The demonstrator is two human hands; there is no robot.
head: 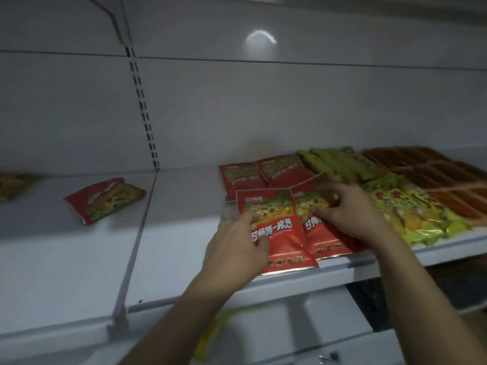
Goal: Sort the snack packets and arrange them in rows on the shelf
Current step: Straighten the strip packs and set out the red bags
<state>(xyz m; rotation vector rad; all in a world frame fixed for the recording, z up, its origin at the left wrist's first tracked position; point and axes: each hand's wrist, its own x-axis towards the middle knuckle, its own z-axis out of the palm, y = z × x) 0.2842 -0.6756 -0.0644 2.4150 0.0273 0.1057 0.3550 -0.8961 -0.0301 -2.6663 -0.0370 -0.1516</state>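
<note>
On the white shelf (184, 233) red snack packets lie in rows. My left hand (237, 248) pinches the left edge of the front red packet (279, 233) near the shelf's front lip. My right hand (350, 214) rests with curled fingers on the neighbouring red packet (321, 238) and grips its top. Behind them two more red packets (261, 175) lie side by side. A lone red packet (105, 200) lies tilted on the left shelf section.
Green packets (340, 164) and yellow-green packets (411, 212) fill the shelf to the right, with orange-brown packets (448, 177) at the far right. A yellow packet (13, 187) shows at the left edge. A slotted upright (143, 109) and a divider (134, 246) split the shelf.
</note>
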